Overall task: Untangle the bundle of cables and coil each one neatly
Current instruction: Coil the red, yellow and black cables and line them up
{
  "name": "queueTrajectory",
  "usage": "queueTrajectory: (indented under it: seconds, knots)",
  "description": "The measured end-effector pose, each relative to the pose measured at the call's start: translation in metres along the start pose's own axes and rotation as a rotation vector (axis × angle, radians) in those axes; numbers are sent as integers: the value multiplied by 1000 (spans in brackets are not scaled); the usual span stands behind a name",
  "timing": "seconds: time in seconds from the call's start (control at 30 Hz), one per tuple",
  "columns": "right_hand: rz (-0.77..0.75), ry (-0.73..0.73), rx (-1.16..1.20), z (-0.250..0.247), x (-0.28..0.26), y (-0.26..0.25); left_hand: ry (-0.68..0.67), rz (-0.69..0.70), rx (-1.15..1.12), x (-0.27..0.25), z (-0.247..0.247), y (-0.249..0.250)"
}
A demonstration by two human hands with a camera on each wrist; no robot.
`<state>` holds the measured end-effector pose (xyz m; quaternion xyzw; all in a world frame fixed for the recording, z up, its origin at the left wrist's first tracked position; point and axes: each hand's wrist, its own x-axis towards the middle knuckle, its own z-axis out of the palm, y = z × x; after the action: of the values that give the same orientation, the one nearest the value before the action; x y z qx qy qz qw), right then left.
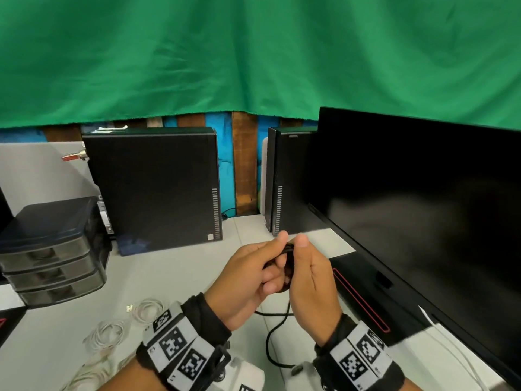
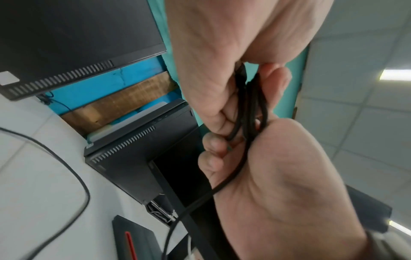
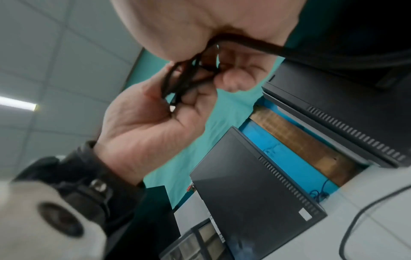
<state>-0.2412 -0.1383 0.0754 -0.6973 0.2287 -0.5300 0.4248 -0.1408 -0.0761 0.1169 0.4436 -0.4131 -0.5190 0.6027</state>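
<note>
Your right hand (image 3: 200, 26) and left hand (image 3: 151, 119) both pinch the thin black rubber cable (image 3: 177, 82), looped between them. Its loose strand trails right from the grip, past two black desktop computer cases (image 3: 251, 195).

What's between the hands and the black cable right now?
Nothing visible. Left hand and right hand both already hold the black cable loops in their grip; its loose tail hangs to the table.

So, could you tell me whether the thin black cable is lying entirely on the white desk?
No, both the left hand and right hand hold loops of the thin black cable above the white desk.
</note>
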Motion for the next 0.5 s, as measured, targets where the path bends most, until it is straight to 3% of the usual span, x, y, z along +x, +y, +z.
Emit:
queueTrajectory:
  seconds: [0.2,0.3,0.43,0.5]
  knots:
    - [-137,17,-46,1,7,11,8,32,14,3,0,7]
    - [-357,9,-334,-8,12,13,-7,-6,-5,5,-6,6]
    - [-593,-92,-592,-18,12,9,-245,-127,237,8,-25,12]
    - [-599,-173,-624,-20,14,11,-292,-169,354,8,-33,17]
